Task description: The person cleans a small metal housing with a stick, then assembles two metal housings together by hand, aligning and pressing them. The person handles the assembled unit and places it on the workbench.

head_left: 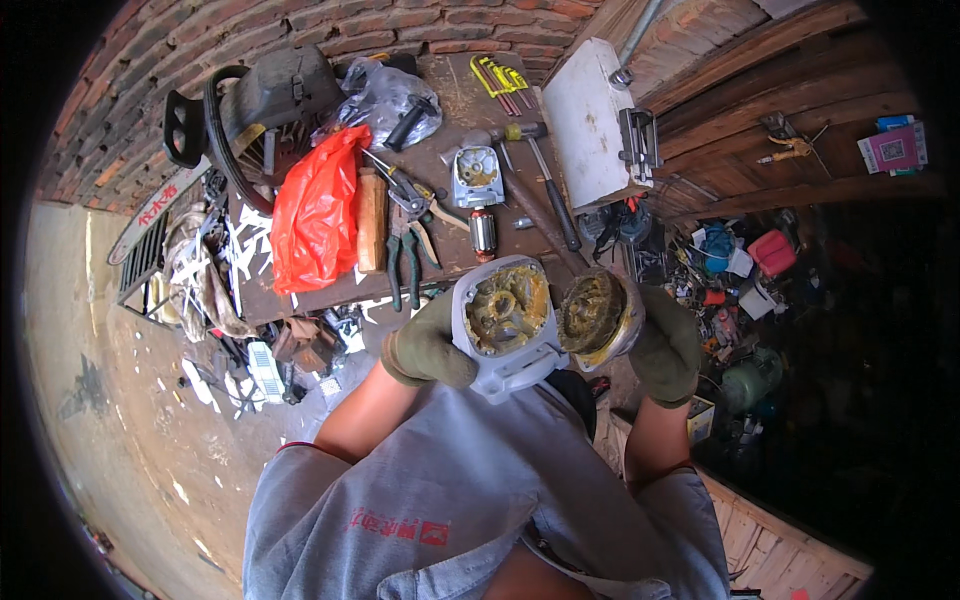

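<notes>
I'm seeing a red plastic bag lying on the brown table, just beside a wooden block. Beyond it, a clear plastic bag is sitting near a dark chainsaw, and a yellow hex key holder is resting toward the far edge. On my right, a white box is standing, while a red container is lying among clutter in shade.
</notes>
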`<state>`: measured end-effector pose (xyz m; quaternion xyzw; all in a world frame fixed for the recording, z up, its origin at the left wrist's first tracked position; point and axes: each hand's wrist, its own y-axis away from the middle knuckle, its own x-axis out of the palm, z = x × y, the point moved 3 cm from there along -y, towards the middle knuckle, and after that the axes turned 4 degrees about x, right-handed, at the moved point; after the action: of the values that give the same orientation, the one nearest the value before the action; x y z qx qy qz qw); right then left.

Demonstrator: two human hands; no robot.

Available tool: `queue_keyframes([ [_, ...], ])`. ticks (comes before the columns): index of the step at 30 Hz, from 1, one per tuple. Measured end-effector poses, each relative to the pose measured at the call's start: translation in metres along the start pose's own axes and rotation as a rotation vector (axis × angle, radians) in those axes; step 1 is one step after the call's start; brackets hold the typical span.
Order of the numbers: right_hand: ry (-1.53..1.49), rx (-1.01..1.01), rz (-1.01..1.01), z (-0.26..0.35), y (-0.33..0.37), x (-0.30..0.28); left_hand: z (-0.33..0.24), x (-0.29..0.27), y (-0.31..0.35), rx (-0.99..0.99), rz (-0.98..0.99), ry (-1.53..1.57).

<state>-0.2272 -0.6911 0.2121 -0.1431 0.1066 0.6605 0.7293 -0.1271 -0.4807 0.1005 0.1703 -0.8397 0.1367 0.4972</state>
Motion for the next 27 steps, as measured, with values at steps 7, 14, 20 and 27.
queue_keyframes([
  [7,0.178,-0.084,0.027,0.023,-0.015,0.007,-0.01,0.007,-0.005,0.118,0.038,-0.104],
  [14,0.313,-0.179,0.049,0.033,-0.03,0.014,-0.008,0.006,-0.01,0.113,0.013,-0.231],
  [20,0.406,-0.22,0.133,0.04,-0.039,0.013,-0.009,0.006,-0.012,0.101,0.025,-0.279],
  [27,0.605,-0.502,0.219,0.041,-0.042,0.015,-0.004,0.008,-0.016,0.125,0.011,-0.237],
])
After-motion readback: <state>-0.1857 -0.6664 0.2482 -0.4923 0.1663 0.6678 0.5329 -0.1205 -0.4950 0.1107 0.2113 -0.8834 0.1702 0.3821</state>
